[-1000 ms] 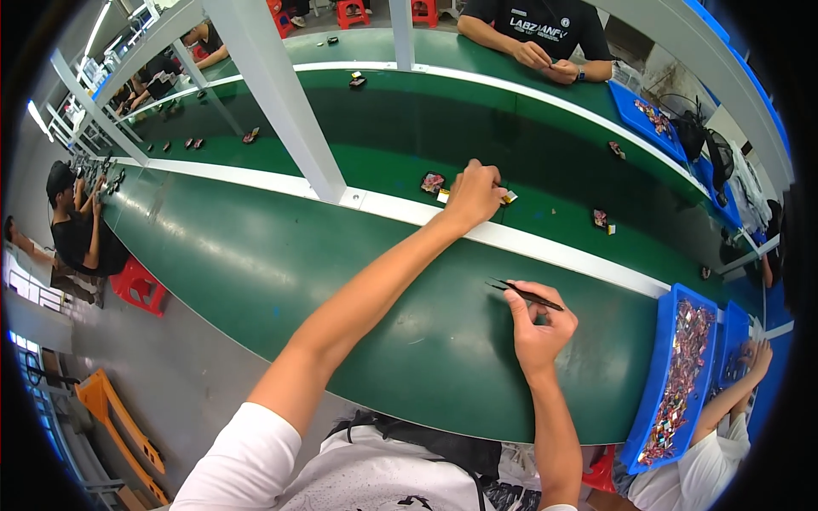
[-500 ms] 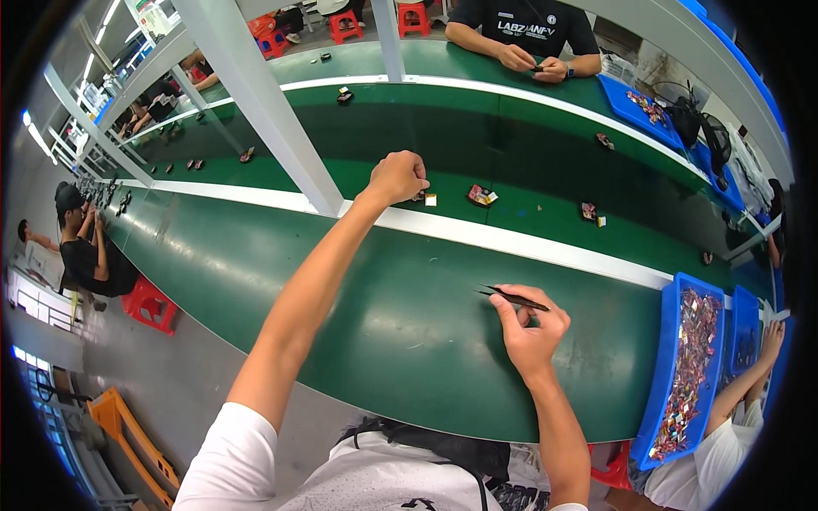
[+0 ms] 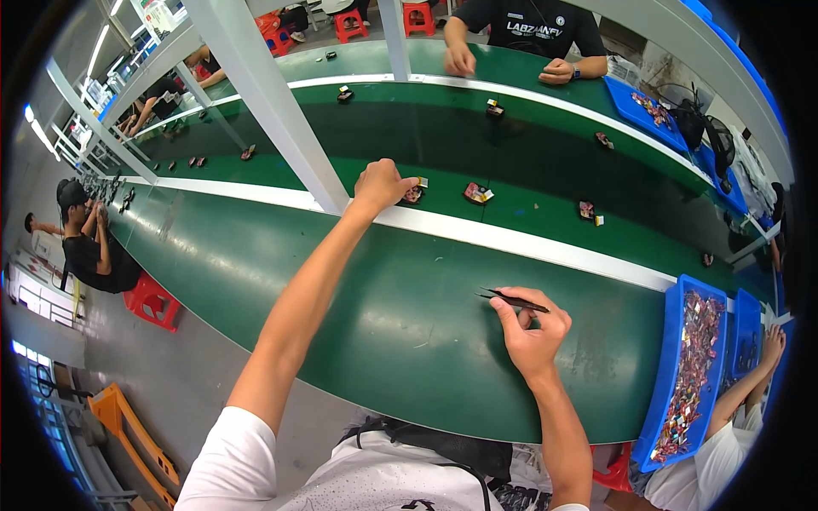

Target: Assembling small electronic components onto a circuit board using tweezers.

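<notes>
Nearby, our right hand (image 3: 535, 334) pinched black tweezers (image 3: 523, 303) over the green table (image 3: 400, 302), their tips apart. Farther out, our left hand (image 3: 381, 184) reached past the white rail (image 3: 528, 242) to a small dark unit (image 3: 412, 195) on the green strip (image 3: 521, 211). Its tab, lower a moment earlier, now sat by the thumb, so that hand had probably adjusted it; we couldn't tell whether those fingers gripped it. Beyond, another tabbed piece (image 3: 495, 108) had appeared, and the co-worker's hands (image 3: 461, 61) had parted.

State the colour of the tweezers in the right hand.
The tweezers are black, seen best in the head view.
</notes>
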The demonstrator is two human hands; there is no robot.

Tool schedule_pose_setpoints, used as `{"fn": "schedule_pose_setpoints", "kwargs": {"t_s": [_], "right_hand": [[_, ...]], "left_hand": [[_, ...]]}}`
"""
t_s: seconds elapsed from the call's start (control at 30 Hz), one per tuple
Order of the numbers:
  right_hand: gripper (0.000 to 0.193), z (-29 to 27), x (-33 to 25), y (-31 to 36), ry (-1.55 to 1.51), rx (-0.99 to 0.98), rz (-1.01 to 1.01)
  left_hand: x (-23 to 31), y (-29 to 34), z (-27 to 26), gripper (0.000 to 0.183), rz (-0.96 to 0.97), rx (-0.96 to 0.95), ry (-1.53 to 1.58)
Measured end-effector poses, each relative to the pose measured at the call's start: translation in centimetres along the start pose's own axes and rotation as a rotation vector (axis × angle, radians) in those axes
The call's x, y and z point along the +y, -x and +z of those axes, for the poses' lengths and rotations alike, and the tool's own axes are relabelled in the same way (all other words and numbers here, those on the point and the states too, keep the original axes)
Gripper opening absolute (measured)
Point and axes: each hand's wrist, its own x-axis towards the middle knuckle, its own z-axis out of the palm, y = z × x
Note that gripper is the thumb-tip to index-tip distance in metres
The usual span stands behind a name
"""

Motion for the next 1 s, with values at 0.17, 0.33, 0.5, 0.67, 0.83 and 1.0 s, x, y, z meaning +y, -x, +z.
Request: {"fn": "schedule_pose_setpoints", "kwargs": {"t_s": [0.17, 0.33, 0.5, 0.67, 0.83, 1.0], "right_hand": [[0.017, 0.0, 0.1, 0.0, 0.003, 0.003, -0.007], [0.017, -0.2, 0.1, 0.0, 0.005, -0.010, -0.006], [0.015, 0.0, -0.2, 0.0, -0.057, -0.022, 0.050], [0.011, -1.1, 0.1, -0.1, -0.219, -0.047, 0.252], [0.012, -0.9, -0.7, -0.2, -0.456, -0.062, 0.381], [0.010, -0.7, -0.9, -0.1, -0.407, -0.090, 0.343]], "left_hand": [[0.6, 0.2, -0.5, 0.047, -0.163, -0.004, -0.162], [-0.5, 0.2, -1.0, 0.035, -0.156, -0.046, 0.121], [0.0, 2.9, -1.7, 0.024, -0.112, -0.010, 0.446], [3.9, 9.6, -1.1, 0.016, -0.050, -0.136, 0.719], [6.0, 16.0, -0.2, 0.013, -0.074, -0.285, 0.818], [6.1, 17.2, 1.5, 0.012, 0.068, -0.231, 0.692]]}}
